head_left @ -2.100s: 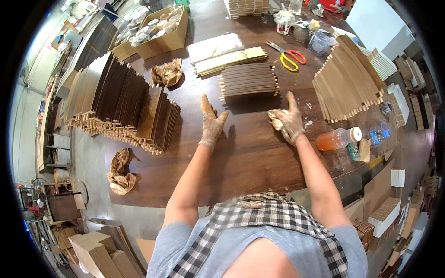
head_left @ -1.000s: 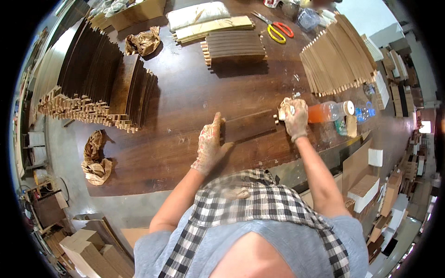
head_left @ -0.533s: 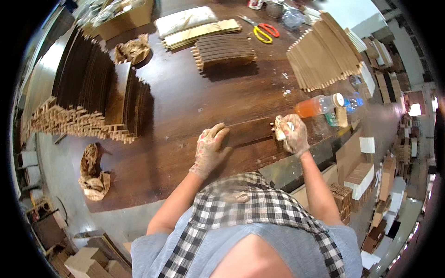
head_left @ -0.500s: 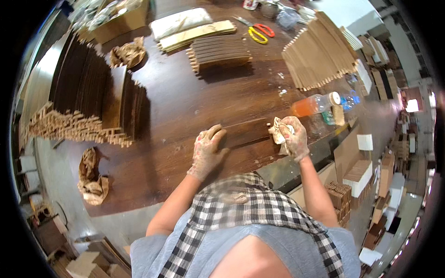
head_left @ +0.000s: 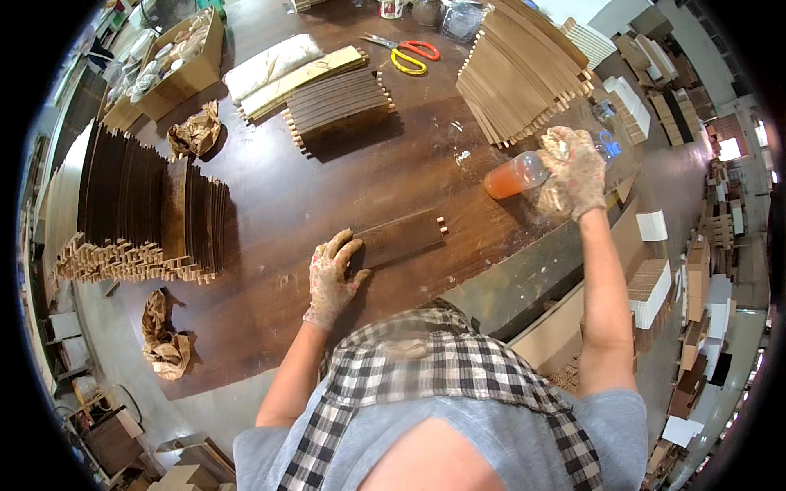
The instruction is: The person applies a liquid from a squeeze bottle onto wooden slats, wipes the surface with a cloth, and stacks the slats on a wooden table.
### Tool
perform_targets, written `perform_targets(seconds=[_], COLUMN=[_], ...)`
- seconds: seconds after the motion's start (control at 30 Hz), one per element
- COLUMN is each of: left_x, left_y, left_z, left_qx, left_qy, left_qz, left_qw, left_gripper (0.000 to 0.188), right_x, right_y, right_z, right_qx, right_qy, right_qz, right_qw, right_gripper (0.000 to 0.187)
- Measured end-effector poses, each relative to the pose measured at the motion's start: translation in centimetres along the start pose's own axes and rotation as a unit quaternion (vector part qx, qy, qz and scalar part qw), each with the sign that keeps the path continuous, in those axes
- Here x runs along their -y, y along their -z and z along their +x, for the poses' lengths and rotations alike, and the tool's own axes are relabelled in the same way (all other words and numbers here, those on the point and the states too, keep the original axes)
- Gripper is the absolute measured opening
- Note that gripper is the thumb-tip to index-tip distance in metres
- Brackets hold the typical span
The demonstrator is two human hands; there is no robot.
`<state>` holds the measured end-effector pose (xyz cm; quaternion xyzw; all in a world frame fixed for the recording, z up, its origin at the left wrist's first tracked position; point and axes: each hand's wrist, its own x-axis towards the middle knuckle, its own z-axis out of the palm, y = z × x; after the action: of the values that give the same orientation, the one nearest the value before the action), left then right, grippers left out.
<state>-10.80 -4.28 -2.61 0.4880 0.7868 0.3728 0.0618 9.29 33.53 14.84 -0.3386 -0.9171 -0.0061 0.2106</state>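
Note:
A brown wooden slat point(head_left: 403, 239) with pale pegs at its right end lies on the dark table. My gloved left hand point(head_left: 334, 274) holds its left end, fingers and thumb either side. My gloved right hand point(head_left: 580, 173) is closed at the neck of a clear bottle of orange liquid point(head_left: 509, 177). Part of a crumpled pale cloth point(head_left: 557, 146) shows at its fingers; the bottle's mouth is hidden behind the hand. Another clear bottle with a blue top point(head_left: 608, 146) is just beyond that hand.
Stacks of pegged slats stand at left point(head_left: 135, 204), far middle point(head_left: 340, 110) and far right point(head_left: 524, 74). Scissors point(head_left: 408, 56) with red and yellow handles lie at the back. Crumpled brown paper point(head_left: 166, 337) sits near the left edge; a cardboard box point(head_left: 184, 74) stands far left.
My right hand has moved from the slat's right end, outward and away from me, to the bottle's neck, uncovering the pegs. My left hand stays at the slat's left end.

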Motion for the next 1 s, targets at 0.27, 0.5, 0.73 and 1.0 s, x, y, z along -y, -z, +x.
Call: perform_targets(seconds=[0.27,0.5,0.73,1.0], left_x=[-0.9,-1.4,-0.8,-0.8], left_y=[-0.2,-1.1,-3.1,-2.2], left_z=[0.2,0.4,-2.0,-0.5], left_qx=[-0.009,-0.030,-0.112,-0.095], left_qy=[0.034,0.024,0.058,0.044], left_qz=[0.013,0.061,0.028,0.029], left_qw=[0.999,0.997,0.992,0.994], left_gripper=[0.063,0.060,0.052,0.037], right_x=[-9.2,-3.2,-9.5,-1.2], right_y=[-2.0,-12.3,-6.8,-1.2], right_z=[-5.0,-12.6,-6.3,3.2], right_qx=[-0.028,-0.017,-0.104,-0.081], right_qy=[-0.276,-0.320,-0.135,0.323], right_qz=[0.668,0.945,0.688,0.098], right_qw=[0.691,0.068,0.705,0.938], right_gripper=[0.029,0.028,0.032,0.037])
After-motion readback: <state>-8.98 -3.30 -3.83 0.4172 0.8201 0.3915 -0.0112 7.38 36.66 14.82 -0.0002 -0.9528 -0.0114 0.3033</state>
